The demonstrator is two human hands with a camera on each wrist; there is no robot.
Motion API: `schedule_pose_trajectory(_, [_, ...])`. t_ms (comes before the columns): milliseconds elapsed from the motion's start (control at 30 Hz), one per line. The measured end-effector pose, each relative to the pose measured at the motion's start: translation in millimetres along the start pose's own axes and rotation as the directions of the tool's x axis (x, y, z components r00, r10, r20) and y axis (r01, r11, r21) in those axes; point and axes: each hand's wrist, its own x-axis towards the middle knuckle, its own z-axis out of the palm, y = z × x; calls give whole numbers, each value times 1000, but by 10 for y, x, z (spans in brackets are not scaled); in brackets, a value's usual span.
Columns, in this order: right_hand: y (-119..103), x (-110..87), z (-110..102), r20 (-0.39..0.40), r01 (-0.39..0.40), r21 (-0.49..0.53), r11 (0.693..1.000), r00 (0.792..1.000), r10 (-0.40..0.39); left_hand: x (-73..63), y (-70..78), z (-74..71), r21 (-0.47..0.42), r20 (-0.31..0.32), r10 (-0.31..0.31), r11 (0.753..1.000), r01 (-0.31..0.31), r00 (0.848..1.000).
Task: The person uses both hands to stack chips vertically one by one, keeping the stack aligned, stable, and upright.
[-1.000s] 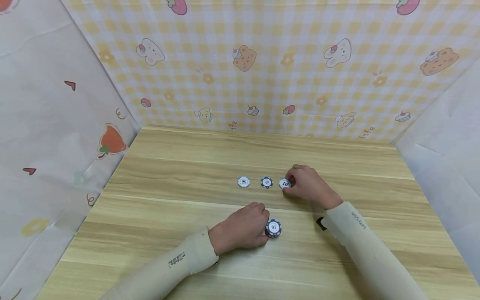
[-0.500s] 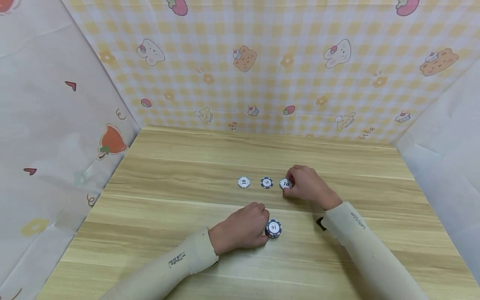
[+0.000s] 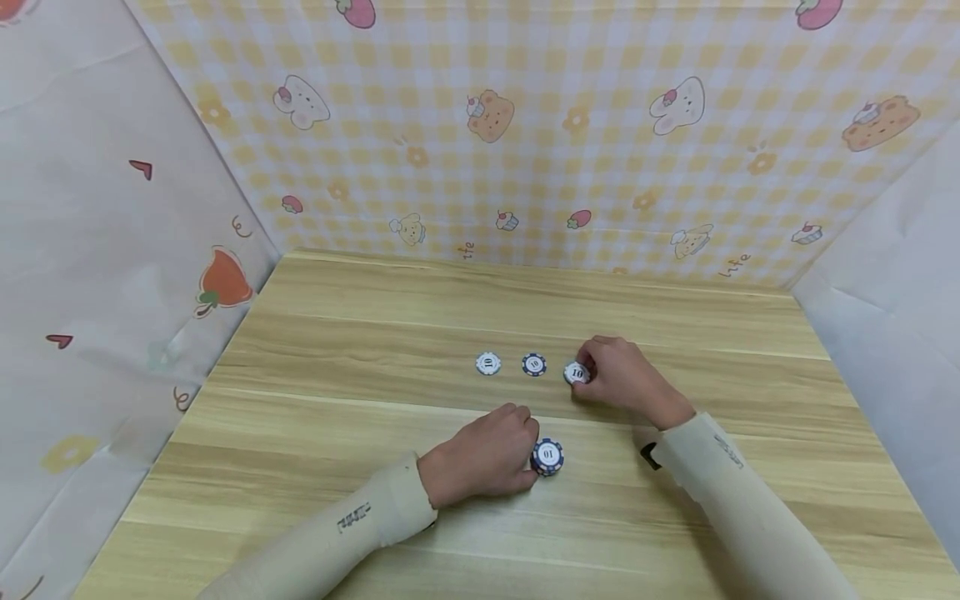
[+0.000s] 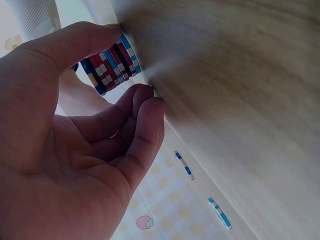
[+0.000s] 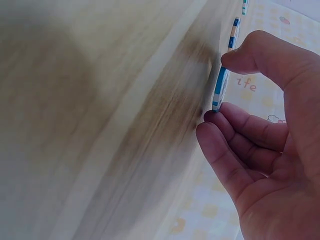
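Observation:
My right hand [image 3: 622, 379] pinches a light-blue and white poker chip [image 3: 575, 373] marked 10 between thumb and fingertips. In the right wrist view this chip [image 5: 219, 91] is seen edge-on, close to the tabletop. Left of it lie a dark-blue poker chip [image 3: 534, 365] and another light-blue poker chip [image 3: 488, 363], spaced apart. Nearer to me, my left hand [image 3: 483, 458] holds a stack of poker chips [image 3: 548, 457] with a dark-blue one on top. Red, blue and black edges show in that stack [image 4: 111, 65] in the left wrist view, with the thumb along one side.
Everything lies on a light wood-grain table [image 3: 360, 333]. Behind it hangs a yellow-checked cloth [image 3: 420, 167] with cartoon prints, and white sheets [image 3: 112, 250] stand at the left and right sides.
My right hand has shifted slightly right and toward me with the pinched chip, widening its gap from the dark-blue chip. The left hand and its stack have stayed in place.

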Motion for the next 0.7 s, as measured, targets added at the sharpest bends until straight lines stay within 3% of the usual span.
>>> schedule_pose_trajectory(700, [-93,-225,27,-60,115,-26,993,991,-117,-8,5,-17,14,-22,8,1000,-8,1000])
